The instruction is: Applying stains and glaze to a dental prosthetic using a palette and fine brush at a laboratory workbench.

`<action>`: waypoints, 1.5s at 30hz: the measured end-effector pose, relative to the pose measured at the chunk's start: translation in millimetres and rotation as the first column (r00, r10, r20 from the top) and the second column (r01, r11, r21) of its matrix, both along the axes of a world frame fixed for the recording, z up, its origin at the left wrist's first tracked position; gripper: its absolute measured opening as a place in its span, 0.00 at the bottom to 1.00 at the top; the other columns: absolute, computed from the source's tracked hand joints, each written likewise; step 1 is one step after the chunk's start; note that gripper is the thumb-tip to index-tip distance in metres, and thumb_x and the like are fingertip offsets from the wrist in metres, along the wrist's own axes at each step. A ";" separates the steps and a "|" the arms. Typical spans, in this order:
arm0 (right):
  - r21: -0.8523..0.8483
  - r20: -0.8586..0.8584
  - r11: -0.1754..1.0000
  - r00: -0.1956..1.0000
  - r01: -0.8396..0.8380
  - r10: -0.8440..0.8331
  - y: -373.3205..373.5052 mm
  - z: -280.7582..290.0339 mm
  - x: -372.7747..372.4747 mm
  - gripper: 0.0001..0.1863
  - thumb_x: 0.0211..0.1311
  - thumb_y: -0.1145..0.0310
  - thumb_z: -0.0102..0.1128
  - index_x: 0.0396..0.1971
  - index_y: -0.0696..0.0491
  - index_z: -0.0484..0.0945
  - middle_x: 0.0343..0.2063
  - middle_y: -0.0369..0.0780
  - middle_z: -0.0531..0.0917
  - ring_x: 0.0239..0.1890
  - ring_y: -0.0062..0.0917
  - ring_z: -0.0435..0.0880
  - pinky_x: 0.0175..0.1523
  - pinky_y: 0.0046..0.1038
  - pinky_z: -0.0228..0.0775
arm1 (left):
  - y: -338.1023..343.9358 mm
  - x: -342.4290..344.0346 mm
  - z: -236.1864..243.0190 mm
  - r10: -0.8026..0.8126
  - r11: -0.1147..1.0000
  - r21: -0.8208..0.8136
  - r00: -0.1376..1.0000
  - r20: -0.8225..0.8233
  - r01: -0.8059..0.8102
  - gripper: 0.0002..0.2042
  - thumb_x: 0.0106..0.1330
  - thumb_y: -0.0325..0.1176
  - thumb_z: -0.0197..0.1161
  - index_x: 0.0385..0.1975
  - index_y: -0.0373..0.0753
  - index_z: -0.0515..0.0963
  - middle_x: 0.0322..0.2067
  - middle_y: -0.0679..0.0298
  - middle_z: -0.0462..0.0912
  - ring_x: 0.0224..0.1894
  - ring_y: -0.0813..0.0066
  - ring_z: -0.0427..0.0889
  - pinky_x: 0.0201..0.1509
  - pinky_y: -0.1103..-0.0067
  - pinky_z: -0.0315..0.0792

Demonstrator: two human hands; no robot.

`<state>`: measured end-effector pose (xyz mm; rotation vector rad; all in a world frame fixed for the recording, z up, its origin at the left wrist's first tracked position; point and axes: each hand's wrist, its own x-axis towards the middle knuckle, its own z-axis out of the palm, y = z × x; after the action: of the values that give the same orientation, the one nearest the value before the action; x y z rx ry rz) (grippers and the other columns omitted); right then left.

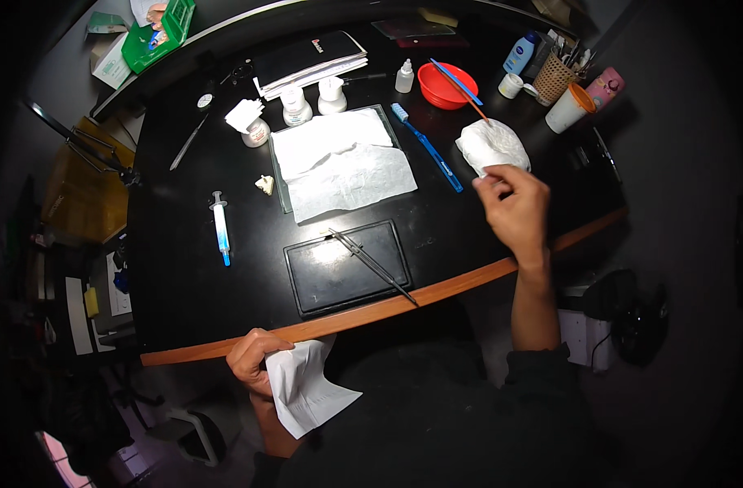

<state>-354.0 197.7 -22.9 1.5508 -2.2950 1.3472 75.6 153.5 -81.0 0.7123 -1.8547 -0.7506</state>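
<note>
A white paper tissue (306, 390) hangs from my left hand (256, 358), which grips it just below the table's front edge. On the right, my right hand (518, 213) has its thumb and fingers pinched together at the near edge of a crumpled white wad of tissue (495, 146). Whether anything is between those fingertips I cannot make out. A thin reddish-brown stick (473, 106) slants from a red bowl (441, 96) to the wad, and a blue strip (457, 83) lies across the bowl. Left of the wad rests a blue toothbrush (432, 154).
White tissue sheets (351, 183) cover a glass plate in the middle. Tweezers (375, 268) lie across a black tray (339, 285) near the wooden edge (461, 281). A syringe (220, 228), white jars (294, 107), a dropper bottle (404, 77) and an orange-lidded cup (568, 110) stand or lie around.
</note>
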 end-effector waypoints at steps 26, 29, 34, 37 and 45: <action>-0.153 0.006 0.350 0.353 -0.924 0.936 34.6 43.4 224.5 0.17 0.51 0.70 0.80 0.40 0.57 0.86 0.36 0.41 0.84 0.32 0.28 0.83 0.35 0.28 0.75 | -5.0 32.2 -15.1 -0.217 0.741 0.323 0.665 -0.715 0.589 0.16 0.74 0.43 0.65 0.46 0.35 0.76 0.41 0.59 0.80 0.45 0.71 0.84 0.49 0.76 0.82; -0.203 0.082 0.369 0.360 -0.907 0.929 51.3 28.7 258.4 0.28 0.48 0.56 0.85 0.45 0.56 0.84 0.39 0.42 0.80 0.37 0.30 0.79 0.40 0.29 0.71 | 34.3 32.8 25.6 0.098 0.858 0.466 0.821 -0.563 0.217 0.15 0.70 0.39 0.70 0.44 0.35 0.78 0.40 0.62 0.82 0.39 0.77 0.86 0.41 0.79 0.83; -0.170 -0.004 0.480 0.488 -0.860 0.873 66.2 -19.2 301.1 0.35 0.44 0.62 0.83 0.55 0.52 0.78 0.47 0.46 0.73 0.49 0.34 0.73 0.44 0.36 0.66 | 58.1 52.4 17.2 0.421 0.904 0.194 0.872 -0.248 -0.381 0.16 0.62 0.40 0.76 0.40 0.36 0.81 0.34 0.64 0.83 0.32 0.79 0.84 0.35 0.82 0.78; -0.243 -0.078 0.451 0.481 -0.859 0.873 61.3 -30.8 298.1 0.27 0.37 0.71 0.78 0.45 0.55 0.82 0.38 0.43 0.79 0.39 0.31 0.77 0.39 0.32 0.65 | 68.6 57.9 14.4 0.545 0.838 0.082 0.818 -0.183 -0.540 0.12 0.58 0.37 0.77 0.30 0.36 0.82 0.31 0.65 0.83 0.33 0.80 0.81 0.32 0.84 0.73; -0.307 0.921 0.426 -0.154 -0.851 0.357 64.5 -12.0 244.1 0.06 0.60 0.79 0.64 0.37 0.59 0.78 0.33 0.36 0.84 0.34 0.16 0.82 0.42 0.20 0.72 | 87.0 93.6 5.2 0.017 0.799 0.569 0.937 -0.349 0.197 0.13 0.58 0.39 0.62 0.32 0.33 0.78 0.33 0.60 0.83 0.34 0.74 0.81 0.41 0.78 0.74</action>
<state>-109.9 262.2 -35.0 3.0267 -2.2682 2.9413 169.2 240.5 -75.8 0.8214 -1.3319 -1.4667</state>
